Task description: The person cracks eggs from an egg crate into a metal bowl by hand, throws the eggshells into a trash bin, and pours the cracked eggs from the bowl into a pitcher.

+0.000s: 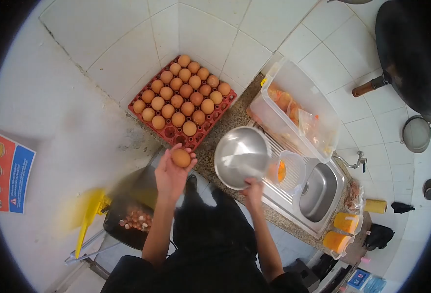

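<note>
My left hand (172, 171) holds a brown egg (181, 157), cupped in the palm and fingers, just below the near corner of a red egg tray (219, 113). Rows of brown eggs fill most of that tray, and a few cups at its near corner hold none. Closed on the rim of a shiny metal bowl (242, 157) is my right hand (252, 191). The bowl is tilted and slightly blurred. Right beside it stands a clear plastic container (293, 171) with something orange, probably yolk, inside.
A large clear bin (301, 112) with bagged food stands behind the sink (318, 193). Two jugs of orange liquid (347, 222) are at the right. Below left, a black bin (115, 224) holds eggshells, near a yellow object (92, 212). Pans (406, 58) hang on the wall.
</note>
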A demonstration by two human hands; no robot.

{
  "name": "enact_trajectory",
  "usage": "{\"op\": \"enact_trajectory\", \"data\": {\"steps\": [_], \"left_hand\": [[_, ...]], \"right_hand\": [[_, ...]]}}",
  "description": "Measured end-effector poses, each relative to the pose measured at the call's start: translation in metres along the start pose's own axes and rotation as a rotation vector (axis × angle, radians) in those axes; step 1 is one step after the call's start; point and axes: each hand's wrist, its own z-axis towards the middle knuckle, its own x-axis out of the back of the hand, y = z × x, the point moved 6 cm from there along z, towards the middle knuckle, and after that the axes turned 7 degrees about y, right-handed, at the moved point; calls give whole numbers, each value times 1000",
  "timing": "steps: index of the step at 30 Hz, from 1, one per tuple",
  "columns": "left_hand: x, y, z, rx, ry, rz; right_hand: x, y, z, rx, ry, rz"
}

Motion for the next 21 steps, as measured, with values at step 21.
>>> {"op": "enact_trajectory", "data": {"steps": [21], "left_hand": [[15,-129,82,166,46,241]], "right_hand": [[18,27,37,43,12,267]]}}
